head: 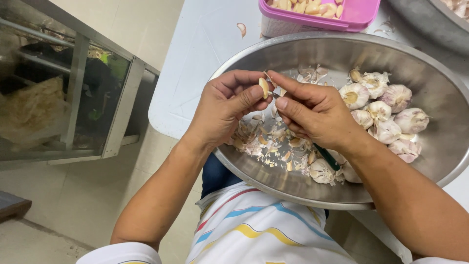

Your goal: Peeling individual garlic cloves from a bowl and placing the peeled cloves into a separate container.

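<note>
View from above the lap: your left hand [224, 105] pinches a single garlic clove [264, 88] between thumb and curled fingers, holding it over the near rim of a wide steel bowl [439, 98]. Judged by its look, the clove is light, firm and small, with a thin papery skin that tears readily and flesh that turns slick once bared; hold it by its flat sides, near the middle, so the tips stay free. Your right hand [312, 110] is nearly closed, forefinger and thumb meeting the clove's upper end, while the remaining fingers wrap a slim tool with a dark green handle [326, 156] that protrudes below the palm; its working end is hidden between the hands. Within the bowl, loose skins and scraps [266, 144] lie beneath your hands, and whole garlic bulbs [386, 112] are heaped toward the right wall. A pink plastic tub [356, 14] holding peeled cloves stands on the white table [195, 63] just beyond the bowl, and the edge of a second metal basin [430, 22] shows at the upper right. A glass-fronted cabinet [73, 93] stands to the left, on the tiled floor.
</note>
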